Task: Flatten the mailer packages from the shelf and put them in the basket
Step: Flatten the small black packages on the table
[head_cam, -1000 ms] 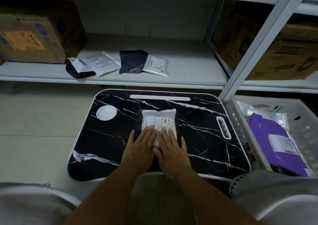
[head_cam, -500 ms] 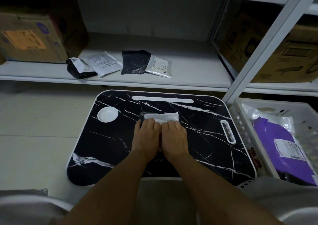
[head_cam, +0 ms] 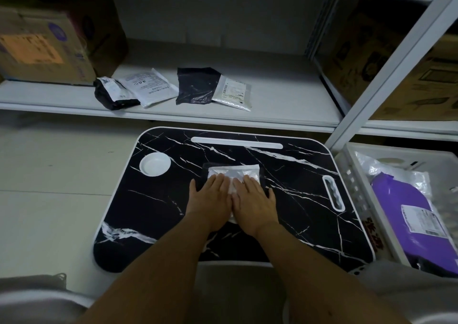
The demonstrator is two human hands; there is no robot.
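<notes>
A black mailer with a white label (head_cam: 234,170) lies in the middle of the black marble-pattern lap desk (head_cam: 297,212). My left hand (head_cam: 210,201) and my right hand (head_cam: 252,202) lie side by side on it, fingers straight, pressing it flat and covering its near half. On the shelf (head_cam: 272,110) behind lie several more mailers: a crumpled black one (head_cam: 111,95), a white one (head_cam: 151,89), a flat black one (head_cam: 195,85) and a silvery one (head_cam: 233,94). The white basket (head_cam: 357,187) at the right holds a purple mailer (head_cam: 409,219) over a clear one.
Cardboard boxes (head_cam: 44,46) stand on the shelf at the left and further boxes (head_cam: 406,75) at the right. A white shelf post (head_cam: 386,70) rises between desk and basket. The desk has a round cup recess (head_cam: 155,163) and a handle slot (head_cam: 333,193).
Both hands slid away from me over the mailer, then drew back a little toward me. More of the mailer's far end shows now than half a second ago.
</notes>
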